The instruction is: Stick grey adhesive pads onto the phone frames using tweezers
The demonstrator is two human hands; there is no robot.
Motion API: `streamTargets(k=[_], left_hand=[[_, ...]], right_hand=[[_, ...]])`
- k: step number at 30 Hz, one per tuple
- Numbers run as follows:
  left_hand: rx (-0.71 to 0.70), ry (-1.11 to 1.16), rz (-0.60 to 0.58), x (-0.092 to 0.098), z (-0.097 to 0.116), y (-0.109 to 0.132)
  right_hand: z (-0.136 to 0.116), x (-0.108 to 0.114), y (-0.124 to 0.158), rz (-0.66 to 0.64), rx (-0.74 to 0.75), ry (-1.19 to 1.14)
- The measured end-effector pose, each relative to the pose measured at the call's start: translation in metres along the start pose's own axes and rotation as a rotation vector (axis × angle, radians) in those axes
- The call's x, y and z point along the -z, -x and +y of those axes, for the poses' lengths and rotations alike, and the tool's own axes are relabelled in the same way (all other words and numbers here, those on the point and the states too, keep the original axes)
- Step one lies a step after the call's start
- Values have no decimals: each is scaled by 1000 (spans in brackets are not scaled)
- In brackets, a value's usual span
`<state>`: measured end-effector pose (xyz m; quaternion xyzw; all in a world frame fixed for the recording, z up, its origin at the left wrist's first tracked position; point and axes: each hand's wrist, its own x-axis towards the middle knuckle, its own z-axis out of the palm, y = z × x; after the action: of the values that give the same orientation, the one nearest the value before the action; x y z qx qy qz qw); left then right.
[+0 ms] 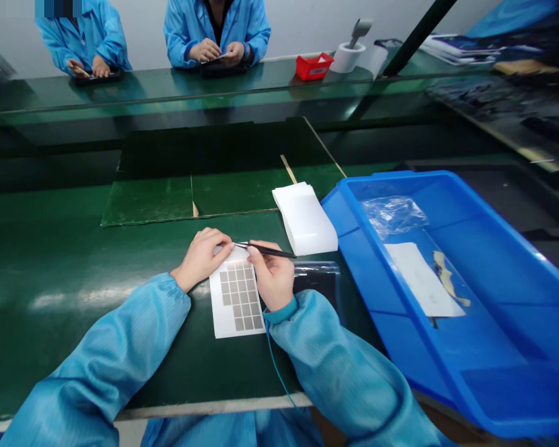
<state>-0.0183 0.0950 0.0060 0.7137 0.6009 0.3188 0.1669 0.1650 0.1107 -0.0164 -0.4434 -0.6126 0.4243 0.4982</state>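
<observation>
Left hand (201,259) half closed, fingers down on the top corner of a white sheet of grey squares (236,297); can't tell if it grips or just presses. Sheet lies flat on the green bench mat (51,261). Right hand (272,276) pinches black tweezers (265,249), tips at that same corner. Stack of white sheets (304,218) just beyond, dark bag (317,277) beside the right hand. Blue tray (400,176) on the right (plastic bag (394,216) and paper (422,279) inside). Two co-workers (214,31) across the bench.
</observation>
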Motion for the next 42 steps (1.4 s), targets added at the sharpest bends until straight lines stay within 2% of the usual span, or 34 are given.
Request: streamTargets(k=[42], left_hand=[[-6, -1, -2, 0, -1, 0]], right_hand=[[-4, 1, -1, 1, 10, 11]])
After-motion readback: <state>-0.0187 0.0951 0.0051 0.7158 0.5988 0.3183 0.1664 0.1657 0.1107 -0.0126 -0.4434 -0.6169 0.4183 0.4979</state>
